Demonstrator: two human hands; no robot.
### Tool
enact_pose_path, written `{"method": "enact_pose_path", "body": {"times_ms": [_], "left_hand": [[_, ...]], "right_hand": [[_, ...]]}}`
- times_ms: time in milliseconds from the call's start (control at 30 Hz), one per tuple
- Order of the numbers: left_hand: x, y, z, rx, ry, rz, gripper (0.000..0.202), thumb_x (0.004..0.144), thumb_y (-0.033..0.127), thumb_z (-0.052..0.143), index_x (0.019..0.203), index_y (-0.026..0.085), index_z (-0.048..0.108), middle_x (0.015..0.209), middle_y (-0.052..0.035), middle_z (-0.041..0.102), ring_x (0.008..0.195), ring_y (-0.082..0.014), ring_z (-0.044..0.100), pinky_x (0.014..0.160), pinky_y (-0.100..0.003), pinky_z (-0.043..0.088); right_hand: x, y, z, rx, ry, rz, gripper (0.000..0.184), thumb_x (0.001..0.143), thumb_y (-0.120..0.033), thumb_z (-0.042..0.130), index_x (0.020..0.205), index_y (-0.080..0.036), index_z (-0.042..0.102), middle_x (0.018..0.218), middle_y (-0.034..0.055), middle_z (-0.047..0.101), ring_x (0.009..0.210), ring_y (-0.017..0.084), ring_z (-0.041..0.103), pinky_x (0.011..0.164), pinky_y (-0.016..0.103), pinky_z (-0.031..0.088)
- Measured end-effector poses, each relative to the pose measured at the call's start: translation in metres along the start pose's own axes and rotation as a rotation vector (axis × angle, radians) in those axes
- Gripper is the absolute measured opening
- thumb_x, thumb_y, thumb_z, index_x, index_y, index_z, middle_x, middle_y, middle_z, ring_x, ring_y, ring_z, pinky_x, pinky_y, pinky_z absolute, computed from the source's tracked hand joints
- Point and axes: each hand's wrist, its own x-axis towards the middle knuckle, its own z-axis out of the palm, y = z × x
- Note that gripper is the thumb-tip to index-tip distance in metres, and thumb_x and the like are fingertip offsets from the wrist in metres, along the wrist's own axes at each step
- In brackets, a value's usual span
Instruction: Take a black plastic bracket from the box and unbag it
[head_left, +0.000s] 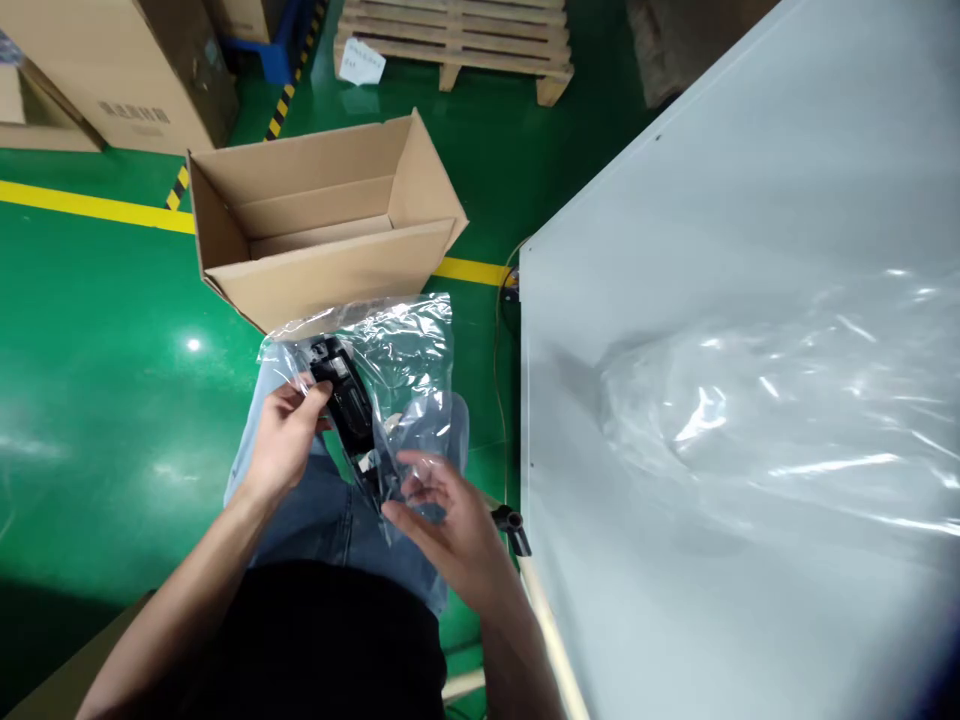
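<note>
Above my lap, my left hand is closed on the upper part of a long black plastic part, thumb on top. The part lies tilted inside or under a clear plastic bag; which of the two I cannot tell. Small white patches show on the part, and its exact kind is unclear. My right hand is at the part's lower end, thumb and fingers apart, with the thumb tip close to or touching the bag. Part of the bag spreads between the right fingers and the open cardboard box.
An open cardboard box stands on the green floor just ahead. To the right is a grey-white table bearing clear plastic film. Farther off are a wooden pallet and a big carton. A pale tube with a black joint runs beside the table.
</note>
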Motion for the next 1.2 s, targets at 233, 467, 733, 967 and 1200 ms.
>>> {"method": "enact_pose_path", "body": {"times_ms": [233, 467, 733, 967, 1200], "left_hand": [[0.014, 0.006, -0.017, 0.012, -0.131, -0.066, 0.042, 0.072, 0.049, 0.087, 0.09, 0.014, 0.073, 0.075, -0.0019, 0.067, 0.063, -0.0131, 0.061, 0.055, -0.022, 0.053], [0.012, 0.023, -0.012, -0.115, -0.163, -0.193, 0.034, 0.063, 0.035, 0.091, 0.076, 0.014, 0.067, 0.061, 0.003, 0.059, 0.048, -0.0074, 0.052, 0.044, -0.017, 0.046], [0.023, 0.022, -0.015, -0.15, 0.064, -0.036, 0.037, 0.065, 0.04, 0.087, 0.084, 0.013, 0.071, 0.07, -0.0003, 0.068, 0.054, -0.0118, 0.06, 0.056, -0.024, 0.053], [0.026, 0.016, -0.028, -0.072, 0.056, -0.132, 0.03, 0.063, 0.035, 0.086, 0.067, 0.014, 0.065, 0.058, 0.0011, 0.06, 0.046, -0.0093, 0.051, 0.043, -0.02, 0.04], [0.023, 0.018, -0.018, -0.168, -0.006, -0.141, 0.044, 0.064, 0.043, 0.092, 0.087, 0.013, 0.068, 0.071, 0.0022, 0.063, 0.05, -0.0086, 0.053, 0.048, -0.021, 0.049]], "right_hand": [[-0.003, -0.013, -0.027, 0.081, -0.137, 0.162, 0.037, 0.087, -0.051, 0.076, 0.106, -0.02, 0.079, 0.081, 0.0006, 0.066, 0.054, 0.012, 0.063, 0.055, 0.031, 0.057], [0.003, -0.023, -0.059, 0.058, -0.214, 0.147, 0.046, 0.087, -0.058, 0.077, 0.112, -0.02, 0.081, 0.071, -0.0015, 0.06, 0.051, 0.009, 0.053, 0.05, 0.028, 0.05], [0.005, 0.011, -0.025, 0.19, 0.017, 0.051, 0.051, 0.079, -0.057, 0.085, 0.114, -0.022, 0.075, 0.08, 0.0017, 0.068, 0.075, 0.018, 0.068, 0.074, 0.035, 0.06], [-0.002, -0.005, -0.057, 0.143, -0.106, 0.156, 0.037, 0.081, -0.053, 0.084, 0.1, -0.021, 0.081, 0.067, -0.0004, 0.066, 0.064, 0.016, 0.063, 0.063, 0.033, 0.055], [0.009, 0.013, -0.079, 0.097, 0.125, 0.095, 0.039, 0.081, -0.052, 0.084, 0.107, -0.023, 0.08, 0.071, -0.0019, 0.063, 0.066, 0.014, 0.058, 0.068, 0.033, 0.053]]}}
